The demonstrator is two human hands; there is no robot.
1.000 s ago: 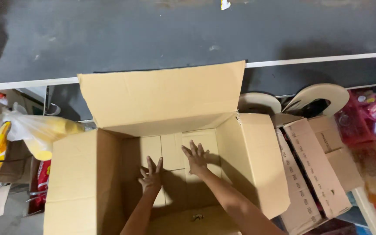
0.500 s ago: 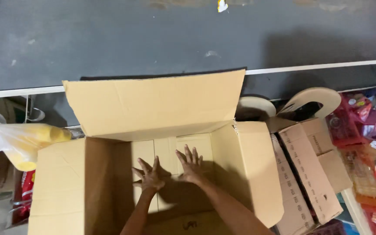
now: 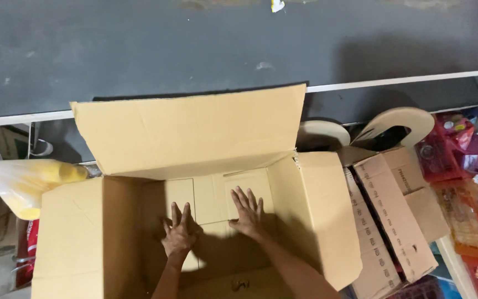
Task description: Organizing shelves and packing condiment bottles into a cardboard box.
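Two hands: left hand (image 3: 180,235) and right hand (image 3: 248,213), fingers spread, palms pressed flat, gripping nothing.
Under them: bottom flaps (image 3: 211,195) of the open cardboard box (image 3: 195,133).
Around them: box walls; far flap standing up.
Right of them: smaller cartons (image 3: 394,213).
Left of them: yellow plastic bag (image 3: 23,180).
Beyond: dark floor (image 3: 139,44).

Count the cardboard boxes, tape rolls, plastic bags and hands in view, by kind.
Cardboard boxes: 2, the big open box and the smaller box
Tape rolls: 2
Yellow plastic bag: 1
Hands: 2, left hand, right hand
Total: 7
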